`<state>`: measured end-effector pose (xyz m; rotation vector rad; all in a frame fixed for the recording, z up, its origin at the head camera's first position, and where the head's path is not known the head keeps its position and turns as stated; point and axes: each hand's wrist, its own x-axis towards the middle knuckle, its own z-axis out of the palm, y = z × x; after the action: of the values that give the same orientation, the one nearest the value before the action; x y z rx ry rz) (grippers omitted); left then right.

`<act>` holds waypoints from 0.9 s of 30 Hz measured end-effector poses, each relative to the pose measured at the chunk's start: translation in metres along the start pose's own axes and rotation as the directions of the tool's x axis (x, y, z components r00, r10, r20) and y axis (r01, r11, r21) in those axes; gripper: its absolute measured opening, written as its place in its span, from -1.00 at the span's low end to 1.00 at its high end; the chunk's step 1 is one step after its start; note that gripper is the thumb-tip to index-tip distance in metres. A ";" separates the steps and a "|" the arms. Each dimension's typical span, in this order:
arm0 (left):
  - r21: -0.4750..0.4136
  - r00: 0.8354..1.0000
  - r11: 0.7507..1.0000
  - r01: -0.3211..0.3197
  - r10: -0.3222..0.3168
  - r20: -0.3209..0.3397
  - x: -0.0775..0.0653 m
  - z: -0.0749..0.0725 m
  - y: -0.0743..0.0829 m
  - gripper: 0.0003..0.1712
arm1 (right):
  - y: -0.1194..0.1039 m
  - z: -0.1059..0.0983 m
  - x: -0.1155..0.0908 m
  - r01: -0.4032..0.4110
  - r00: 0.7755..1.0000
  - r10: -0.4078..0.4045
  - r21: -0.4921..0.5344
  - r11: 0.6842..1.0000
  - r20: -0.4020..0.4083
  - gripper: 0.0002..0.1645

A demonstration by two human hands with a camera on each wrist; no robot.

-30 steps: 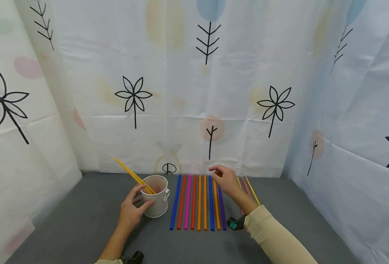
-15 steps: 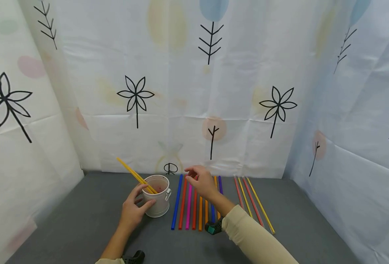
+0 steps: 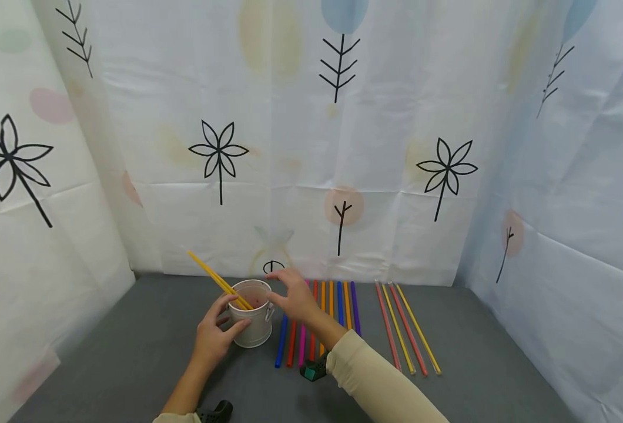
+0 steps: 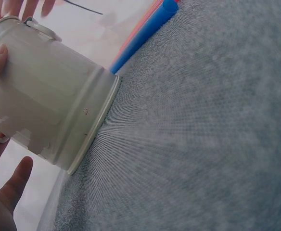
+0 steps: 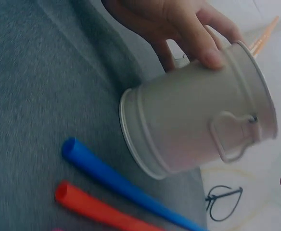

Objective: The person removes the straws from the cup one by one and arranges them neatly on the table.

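your left hand point(image 3: 212, 339) grips the white cup point(image 3: 252, 322) standing toward the desk's back edge, fingers curled round its side. your right hand point(image 3: 293, 298) hovers just beside the rim with fingers apart, holding nothing, over the row of straws point(image 3: 338, 305).

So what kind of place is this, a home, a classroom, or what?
Most likely a staged recording booth, not a lived-in room. White printed curtains close off three sides of a grey felt-like tabletop, and the only props are a white metal cup and neat rows of colored straws.
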<state>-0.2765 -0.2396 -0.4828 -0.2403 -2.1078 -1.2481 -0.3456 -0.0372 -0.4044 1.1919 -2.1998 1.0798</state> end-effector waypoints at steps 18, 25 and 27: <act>-0.007 1.000 1.000 0.000 0.000 0.006 0.000 0.000 0.000 -0.31 | -0.014 0.029 0.018 -0.005 0.980 0.009 -0.019 1.000 0.198 -0.51; -0.014 1.000 1.000 -0.008 0.008 0.005 0.000 -0.001 -0.001 -0.29 | -0.021 0.026 0.029 0.058 0.933 0.001 -0.153 0.987 0.360 -0.48; -0.014 1.000 1.000 -0.012 0.012 0.006 -0.001 -0.001 0.000 -0.30 | -0.023 0.025 0.032 0.058 0.910 0.027 -0.190 0.980 0.414 -0.46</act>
<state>-0.2755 -0.2406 -0.4832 -0.2626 -2.1008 -1.2568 -0.3439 -0.0808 -0.3885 1.4486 -2.5342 0.6168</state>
